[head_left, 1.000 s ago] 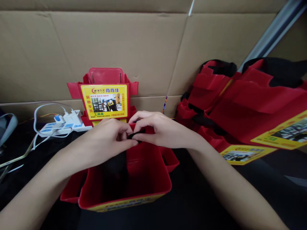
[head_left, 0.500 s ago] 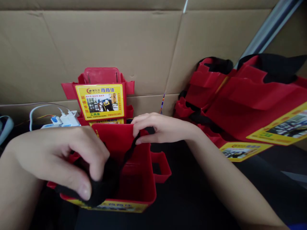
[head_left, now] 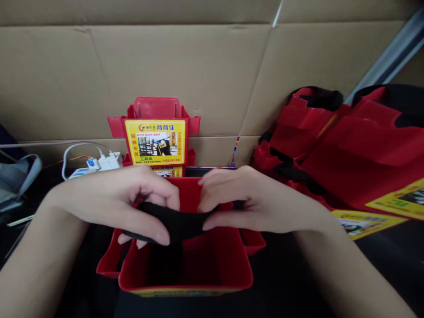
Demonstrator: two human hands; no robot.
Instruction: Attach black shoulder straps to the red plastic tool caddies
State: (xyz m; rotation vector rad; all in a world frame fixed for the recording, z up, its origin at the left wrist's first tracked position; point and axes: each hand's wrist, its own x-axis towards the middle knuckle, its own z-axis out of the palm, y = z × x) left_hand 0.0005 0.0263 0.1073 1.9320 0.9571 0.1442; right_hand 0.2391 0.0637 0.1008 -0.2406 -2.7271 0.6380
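Observation:
A black strap (head_left: 185, 224) stretches between my two hands, above the opening of a red plastic tool box (head_left: 232, 260). My left hand (head_left: 132, 201) is closed on the strap's left part, thumb on top and some fingertips showing beneath. With thumb and fingers, my right hand (head_left: 238, 198) pinches the strap's other side near the box's back wall. The box stands upright, with a loop-shaped holder on each side and a yellow label on its front, mostly out of sight. How the strap joins the box is hidden.
Behind stand red boxes (head_left: 155, 141) with yellow labels, against a cardboard wall (head_left: 179, 70). More red boxes (head_left: 357, 150) with black straps are piled at right. A white power strip with chargers (head_left: 106, 162) and cables lies at left.
Both hands have come closer together, and the strap is now drawn across between them above the box. My left hand has risen out of the box's front left corner. The view has shifted slightly.

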